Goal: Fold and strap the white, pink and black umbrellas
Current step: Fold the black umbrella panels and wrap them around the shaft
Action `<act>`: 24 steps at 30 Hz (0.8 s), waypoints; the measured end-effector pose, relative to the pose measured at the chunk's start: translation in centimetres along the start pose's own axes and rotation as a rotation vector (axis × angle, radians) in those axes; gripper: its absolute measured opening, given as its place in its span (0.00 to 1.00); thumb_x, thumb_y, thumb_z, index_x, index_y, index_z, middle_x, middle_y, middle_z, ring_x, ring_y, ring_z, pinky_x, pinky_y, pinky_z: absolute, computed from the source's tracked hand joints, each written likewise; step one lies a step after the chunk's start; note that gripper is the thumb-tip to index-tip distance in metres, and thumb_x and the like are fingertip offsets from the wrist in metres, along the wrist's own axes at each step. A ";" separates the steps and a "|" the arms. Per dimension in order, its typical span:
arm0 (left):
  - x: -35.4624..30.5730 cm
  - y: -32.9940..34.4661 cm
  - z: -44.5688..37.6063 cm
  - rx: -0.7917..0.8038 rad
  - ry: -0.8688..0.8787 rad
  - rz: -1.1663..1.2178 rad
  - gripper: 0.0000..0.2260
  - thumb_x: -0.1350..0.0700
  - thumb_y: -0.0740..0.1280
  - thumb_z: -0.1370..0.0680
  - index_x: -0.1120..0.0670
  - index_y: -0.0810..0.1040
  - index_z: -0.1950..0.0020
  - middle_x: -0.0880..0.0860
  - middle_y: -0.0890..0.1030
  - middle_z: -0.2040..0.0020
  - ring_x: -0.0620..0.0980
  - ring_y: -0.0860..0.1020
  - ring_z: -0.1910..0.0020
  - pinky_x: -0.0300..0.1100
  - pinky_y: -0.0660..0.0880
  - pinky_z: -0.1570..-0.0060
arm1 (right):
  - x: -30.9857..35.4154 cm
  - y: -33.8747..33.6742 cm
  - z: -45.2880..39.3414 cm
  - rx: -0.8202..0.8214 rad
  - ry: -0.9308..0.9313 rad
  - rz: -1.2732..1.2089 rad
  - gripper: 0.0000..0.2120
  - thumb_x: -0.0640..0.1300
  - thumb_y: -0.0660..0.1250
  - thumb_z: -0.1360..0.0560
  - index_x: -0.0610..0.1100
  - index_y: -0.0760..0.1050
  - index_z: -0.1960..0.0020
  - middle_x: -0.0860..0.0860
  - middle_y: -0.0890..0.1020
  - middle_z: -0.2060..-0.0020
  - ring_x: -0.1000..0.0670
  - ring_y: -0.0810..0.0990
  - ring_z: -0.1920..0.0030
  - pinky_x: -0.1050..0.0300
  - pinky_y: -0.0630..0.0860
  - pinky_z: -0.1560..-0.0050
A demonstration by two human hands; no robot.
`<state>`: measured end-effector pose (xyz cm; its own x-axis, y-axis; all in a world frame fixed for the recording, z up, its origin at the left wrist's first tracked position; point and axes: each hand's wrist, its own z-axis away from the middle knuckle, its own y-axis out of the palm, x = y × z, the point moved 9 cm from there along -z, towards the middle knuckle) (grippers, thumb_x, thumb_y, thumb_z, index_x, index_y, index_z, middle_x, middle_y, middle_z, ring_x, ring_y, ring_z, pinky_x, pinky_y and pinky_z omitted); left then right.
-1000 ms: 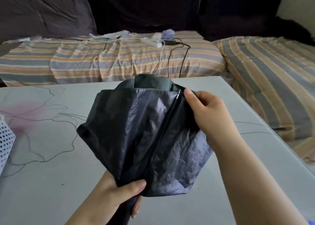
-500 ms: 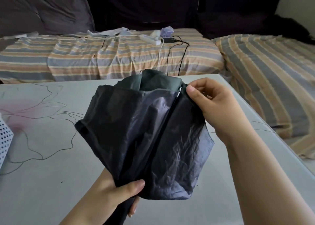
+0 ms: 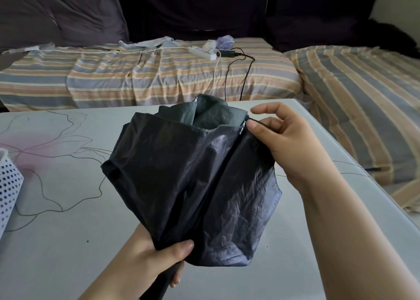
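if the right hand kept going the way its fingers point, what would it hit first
The right hand points left across the umbrella top, so it would probably meet the bunched folds there first; depth is unclear.

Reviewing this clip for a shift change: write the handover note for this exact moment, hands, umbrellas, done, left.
Left hand grips the black umbrella at its handle end, above the table. Right hand pinches the canopy edge beside a rib tip. Done: umbrella collapsed, panels loose. Left: smooth the pleats, wrap, fasten the strap. White and pink umbrellas are not in view.
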<state>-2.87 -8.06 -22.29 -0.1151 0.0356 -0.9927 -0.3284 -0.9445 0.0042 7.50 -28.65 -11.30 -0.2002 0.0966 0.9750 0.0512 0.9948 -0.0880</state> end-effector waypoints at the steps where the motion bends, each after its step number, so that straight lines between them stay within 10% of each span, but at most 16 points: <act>1: 0.0 -0.1 0.0 -0.002 0.005 -0.004 0.26 0.50 0.73 0.34 0.52 0.73 0.37 0.60 0.75 0.73 0.58 0.73 0.74 0.45 0.72 0.69 | 0.0 0.1 0.0 0.013 0.003 -0.006 0.06 0.40 0.69 0.24 0.50 0.77 0.54 0.52 0.79 0.69 0.54 0.76 0.68 0.63 0.72 0.67; 17: -0.2 0.2 0.0 -0.001 -0.003 0.015 0.18 0.49 0.73 0.34 0.47 0.77 0.46 0.67 0.73 0.71 0.58 0.72 0.74 0.47 0.71 0.69 | -0.3 -0.9 -0.1 -0.030 0.005 0.253 0.17 0.52 0.69 0.25 0.41 0.75 0.66 0.55 0.74 0.77 0.56 0.70 0.76 0.65 0.66 0.73; 24: -0.8 0.4 -0.2 -0.035 0.007 0.036 0.13 0.49 0.72 0.36 0.50 0.79 0.53 0.59 0.74 0.74 0.56 0.71 0.75 0.44 0.71 0.71 | -2.4 -0.9 0.0 0.104 0.168 0.258 0.21 0.58 0.66 0.25 0.40 0.79 0.63 0.49 0.79 0.70 0.50 0.75 0.67 0.52 0.71 0.58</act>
<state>-2.73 -8.54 -21.57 -0.1192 -0.0009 -0.9929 -0.2908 -0.9561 0.0358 7.95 -29.78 -13.59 -0.0292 0.3475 0.9372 -0.0230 0.9371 -0.3482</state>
